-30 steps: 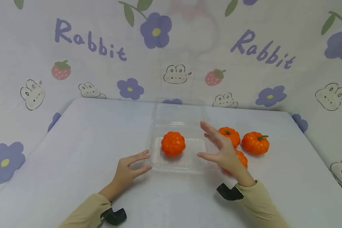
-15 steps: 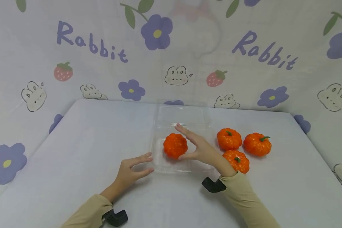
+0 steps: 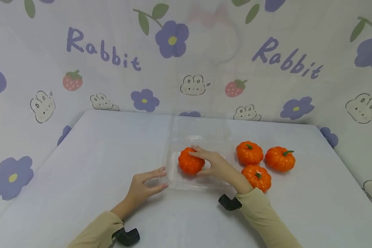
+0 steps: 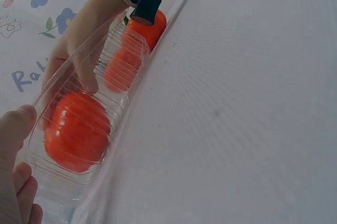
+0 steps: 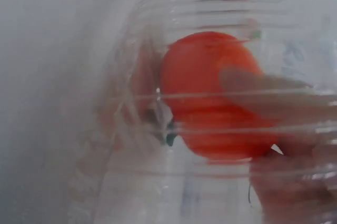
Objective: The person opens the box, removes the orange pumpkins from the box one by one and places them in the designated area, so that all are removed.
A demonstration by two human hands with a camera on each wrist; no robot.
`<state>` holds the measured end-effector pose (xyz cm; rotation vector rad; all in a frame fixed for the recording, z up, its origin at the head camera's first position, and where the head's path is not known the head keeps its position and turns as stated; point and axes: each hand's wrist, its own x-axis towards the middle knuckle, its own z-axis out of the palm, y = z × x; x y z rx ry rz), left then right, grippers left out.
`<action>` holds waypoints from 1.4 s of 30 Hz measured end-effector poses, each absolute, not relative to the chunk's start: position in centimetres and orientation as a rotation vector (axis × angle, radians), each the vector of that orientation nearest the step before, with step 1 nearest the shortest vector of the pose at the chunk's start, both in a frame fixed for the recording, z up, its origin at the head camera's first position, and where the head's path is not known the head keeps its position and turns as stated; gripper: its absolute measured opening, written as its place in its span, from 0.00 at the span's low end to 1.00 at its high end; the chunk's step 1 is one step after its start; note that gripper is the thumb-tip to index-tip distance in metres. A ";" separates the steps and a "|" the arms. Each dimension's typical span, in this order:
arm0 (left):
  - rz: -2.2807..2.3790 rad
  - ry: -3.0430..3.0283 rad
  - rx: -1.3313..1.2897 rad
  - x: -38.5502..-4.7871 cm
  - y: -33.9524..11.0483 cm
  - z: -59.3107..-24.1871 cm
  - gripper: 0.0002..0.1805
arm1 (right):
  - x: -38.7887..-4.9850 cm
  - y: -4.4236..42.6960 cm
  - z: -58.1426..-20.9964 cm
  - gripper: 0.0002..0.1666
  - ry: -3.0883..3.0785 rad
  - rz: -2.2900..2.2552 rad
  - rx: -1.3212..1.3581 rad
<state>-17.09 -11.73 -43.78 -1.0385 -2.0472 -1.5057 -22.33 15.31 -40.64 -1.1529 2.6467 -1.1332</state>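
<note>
A small orange pumpkin (image 3: 190,162) lies inside a clear plastic clamshell box (image 3: 186,185). My right hand (image 3: 218,167) reaches in over the box's right side and holds the pumpkin, fingers on its top and thumb near its front. Through the clear wall, the right wrist view shows the thumb (image 5: 247,87) against the pumpkin (image 5: 205,71). At the box's left side, my left hand (image 3: 142,184) touches the wall with spread, fairly straight fingers. The left wrist view has the left thumb (image 4: 21,118) beside the box's rim.
Right of the box sit three more orange pumpkins with green stems: one behind (image 3: 249,153), one at the far right (image 3: 280,159) and one in front (image 3: 256,177), close to my right forearm. The raised clear lid (image 3: 198,127) stands at the box's back, near the patterned cloth backdrop (image 3: 161,75).
My right hand has moved left from above the loose pumpkins into the box, and its fingers have closed round the pumpkin there. The left hand has stayed at the box's left side.
</note>
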 end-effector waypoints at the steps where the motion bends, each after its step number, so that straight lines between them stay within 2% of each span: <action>1: -1.507 -2.046 -1.037 -17.0 -11.7 -43.9 0.18 | -22.3 15.3 -40.7 0.38 2.670 -1.109 -1.166; 11: -1.494 -2.044 -1.037 -17.2 -11.6 -43.8 0.19 | -22.1 15.9 -40.2 0.35 2.756 -1.118 -1.097; 18: -1.508 -2.042 -1.023 -17.1 -11.5 -43.7 0.19 | -22.2 16.5 -39.7 0.26 2.464 -1.403 -0.823; 23: -1.500 -2.037 -1.017 -17.0 -11.5 -43.8 0.20 | -22.4 16.3 -40.4 0.26 2.481 -1.403 -0.700; 27: -1.490 -2.029 -1.025 -17.0 -11.7 -43.6 0.21 | -22.5 16.1 -40.8 0.29 2.539 -1.397 -0.782; 30: -1.493 -2.028 -1.028 -17.1 -11.7 -43.6 0.21 | -22.5 16.0 -40.8 0.29 2.559 -1.364 -0.961; 34: -1.501 -2.034 -1.017 -17.1 -11.7 -43.7 0.21 | -22.5 16.0 -40.6 0.27 2.598 -1.254 -1.088; 37: -1.508 -2.036 -1.007 -17.0 -11.7 -43.8 0.20 | -22.5 16.2 -40.7 0.29 2.631 -1.184 -1.052; 42: -1.528 -2.030 -1.002 -17.0 -11.7 -43.9 0.20 | -22.5 16.4 -41.0 0.43 2.610 -1.168 -0.949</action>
